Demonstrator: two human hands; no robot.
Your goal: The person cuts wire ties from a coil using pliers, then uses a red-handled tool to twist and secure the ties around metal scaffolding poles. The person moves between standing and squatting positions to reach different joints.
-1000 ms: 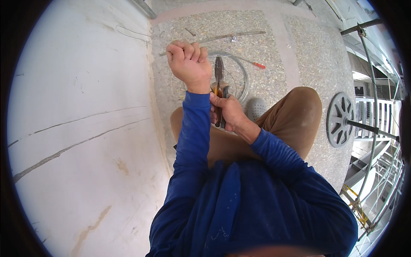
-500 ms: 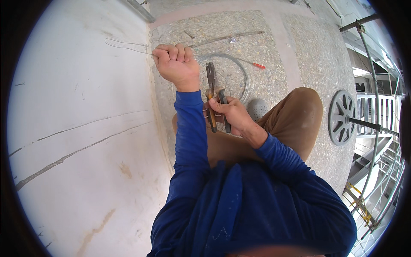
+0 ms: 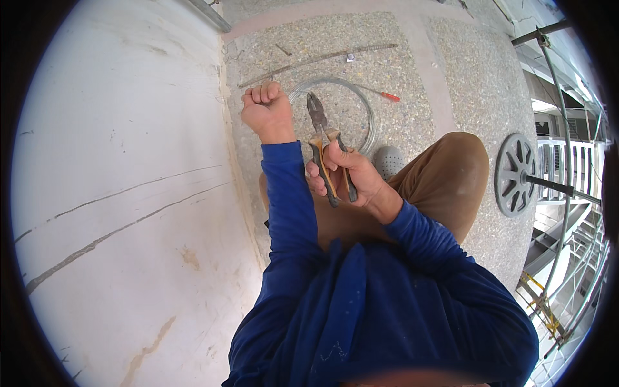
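Observation:
My right hand [image 3: 361, 173] is wrapped round a pair of combination pliers [image 3: 317, 116] with black and orange handles. Their jaws point away from me and the handles are spread apart. To the left, close to the wall, my left hand [image 3: 267, 115] is closed in a fist; whatever it may hold is hidden by the fingers. Beyond both hands, a coil of thin silvery wire [image 3: 372, 119] lies on the floor, partly behind the pliers. A screwdriver with a red handle [image 3: 390, 97] lies at the coil's far right, its shaft pointing toward the coil.
A white wall [image 3: 129, 213] with dark cracks rises at my left. On the speckled floor [image 3: 412, 71] lie a long thin rod [image 3: 309, 62], a short rusty piece [image 3: 283, 50] and a small whitish object [image 3: 350, 57]. A spoked grey disc [image 3: 516, 174] and metal poles stand at right.
The wire loop that stuck out leftward from my left fist no longer shows. That fist has come slightly nearer and turned. In my right hand, the pliers' handles have spread wider.

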